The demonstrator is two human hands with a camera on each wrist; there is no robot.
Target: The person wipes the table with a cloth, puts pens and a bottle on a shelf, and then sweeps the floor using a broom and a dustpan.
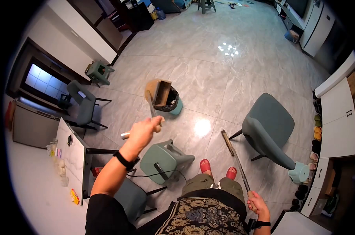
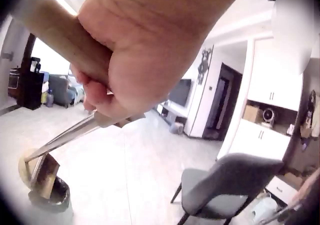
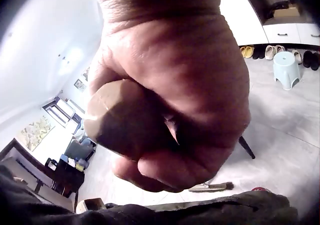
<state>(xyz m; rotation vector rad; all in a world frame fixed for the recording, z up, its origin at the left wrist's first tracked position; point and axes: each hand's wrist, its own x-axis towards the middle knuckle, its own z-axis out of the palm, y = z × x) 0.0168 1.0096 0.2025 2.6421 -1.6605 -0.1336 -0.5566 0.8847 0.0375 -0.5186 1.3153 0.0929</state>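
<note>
My left hand (image 1: 143, 132) grips the tan handle of a long-handled dustpan (image 1: 161, 94). The pan's brown tray is tipped over a teal trash bin (image 1: 177, 108) lined with a black bag, and overlaps its opening. In the left wrist view the fingers curl around the thick handle, and the dustpan (image 2: 46, 177) leans at the bin's rim (image 2: 60, 205). My right hand (image 1: 257, 203) holds a broom (image 1: 240, 166) by the end of its stick, its brush head down on the floor. Its rounded handle end (image 3: 120, 115) pokes out of the fist in the right wrist view.
A green stool (image 1: 158, 160) with a dark device and cable stands near my feet. One grey chair (image 1: 269, 121) is at the right, another (image 1: 83, 103) at the left. A marble-topped table (image 1: 69, 152) lines the left wall. Shoes and a small pale stool (image 1: 299, 172) sit by the right cabinets.
</note>
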